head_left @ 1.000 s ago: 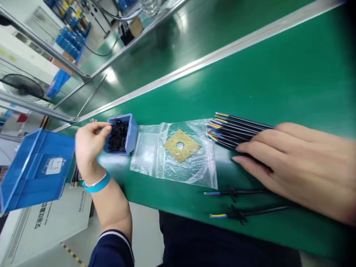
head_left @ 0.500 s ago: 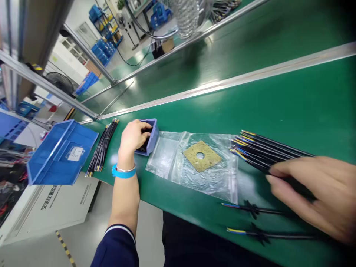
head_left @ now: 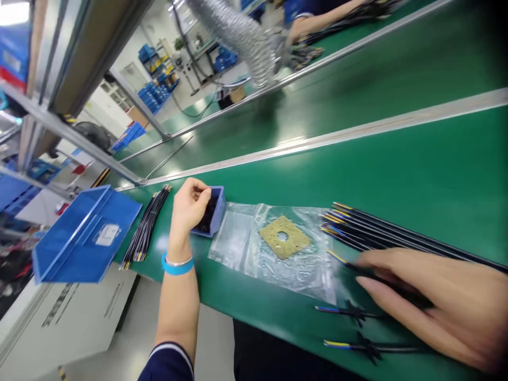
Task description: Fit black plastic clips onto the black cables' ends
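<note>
My left hand [head_left: 192, 203], fingers curled in a pinch, is over the near left side of a small purple bin [head_left: 218, 211] of dark parts; anything between its fingertips is too small to make out. On the right, my right hand [head_left: 420, 296] pinches one black cable [head_left: 344, 261] with a yellow-tipped end, just in front of a bundle of black cables [head_left: 381, 225]. Two cables with black star-shaped pieces [head_left: 356, 313] lie nearer the table edge. A yellow-brown square sponge [head_left: 283, 237] with a round hole rests on clear plastic bags [head_left: 234, 233] between my hands.
A tied bundle of black cables [head_left: 146, 227] lies left of the purple bin, beside a large blue bin [head_left: 89, 238]. Metal rails [head_left: 309, 79] cross behind the table. Beyond them are a silver duct [head_left: 246, 42] and another person's arm [head_left: 325, 20].
My left hand has lifted its fingers out of the purple bin. My right hand has drawn one cable toward me, away from the bundle. The view has tilted up slightly.
</note>
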A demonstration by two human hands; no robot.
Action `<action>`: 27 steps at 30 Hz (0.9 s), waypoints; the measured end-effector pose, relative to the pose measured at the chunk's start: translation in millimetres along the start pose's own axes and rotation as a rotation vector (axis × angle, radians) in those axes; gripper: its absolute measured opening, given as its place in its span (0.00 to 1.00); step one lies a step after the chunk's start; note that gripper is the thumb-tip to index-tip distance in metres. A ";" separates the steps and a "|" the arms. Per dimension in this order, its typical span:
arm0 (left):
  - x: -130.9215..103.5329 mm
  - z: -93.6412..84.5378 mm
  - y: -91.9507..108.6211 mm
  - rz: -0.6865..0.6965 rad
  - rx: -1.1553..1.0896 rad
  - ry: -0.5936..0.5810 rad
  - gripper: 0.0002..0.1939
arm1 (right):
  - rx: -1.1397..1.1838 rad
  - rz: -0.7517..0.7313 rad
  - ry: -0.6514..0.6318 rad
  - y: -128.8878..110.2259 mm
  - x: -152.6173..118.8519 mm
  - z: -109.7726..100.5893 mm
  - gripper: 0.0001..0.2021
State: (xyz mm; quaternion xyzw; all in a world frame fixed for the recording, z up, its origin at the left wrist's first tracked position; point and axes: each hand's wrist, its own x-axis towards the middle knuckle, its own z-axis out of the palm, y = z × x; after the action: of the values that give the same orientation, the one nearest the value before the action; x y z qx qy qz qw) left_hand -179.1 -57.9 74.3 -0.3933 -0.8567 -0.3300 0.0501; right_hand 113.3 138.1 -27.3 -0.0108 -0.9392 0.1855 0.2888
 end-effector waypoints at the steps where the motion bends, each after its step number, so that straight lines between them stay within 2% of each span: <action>1: -1.9 4.5 7.7 -0.051 -0.212 -0.017 0.06 | 0.016 -0.031 -0.041 -2.4 3.8 -4.6 0.08; 3: -8.3 17.3 25.3 -0.180 -0.605 -0.160 0.09 | 0.045 -0.065 -0.117 -6.1 10.6 -13.3 0.07; 5: -17.4 32.3 42.2 -0.303 -0.814 -0.391 0.11 | 0.061 -0.053 -0.146 -8.3 15.6 -19.4 0.08; 7: -27.1 46.6 55.5 -0.397 -0.894 -0.596 0.15 | 0.069 -0.046 -0.147 -9.4 17.8 -22.3 0.09; 8: -31.5 52.9 60.5 -0.419 -0.905 -0.662 0.17 | 0.070 -0.043 -0.150 -9.6 18.1 -22.8 0.09; 10: -38.6 62.9 67.3 -0.416 -0.899 -0.717 0.16 | 0.068 -0.033 -0.160 -9.5 17.7 -22.7 0.09; 15: -46.1 71.8 72.1 -0.358 -0.772 -0.643 0.12 | 0.067 -0.029 -0.166 -7.8 17.2 -22.1 0.09; 17: -46.0 71.2 71.5 -0.286 -0.686 -0.605 0.09 | 0.061 -0.031 -0.158 -7.4 17.8 -22.7 0.10; 19: -45.3 70.4 70.3 -0.170 -0.608 -0.580 0.05 | 0.055 -0.035 -0.148 -7.4 18.6 -23.5 0.10; 22: -45.4 71.8 68.3 0.012 -0.475 -0.526 0.06 | 0.050 -0.042 -0.137 -8.1 19.8 -24.4 0.10; 27: -53.1 79.3 66.5 0.484 -0.068 -0.318 0.11 | 0.051 -0.046 -0.129 -8.9 19.4 -24.1 0.10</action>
State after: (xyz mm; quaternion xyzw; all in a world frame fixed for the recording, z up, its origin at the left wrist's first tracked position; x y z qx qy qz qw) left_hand -81.9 -12.5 29.3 -0.6345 -0.7235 -0.2712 -0.0211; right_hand 111.0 140.6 4.6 0.0300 -0.9508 0.2029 0.2322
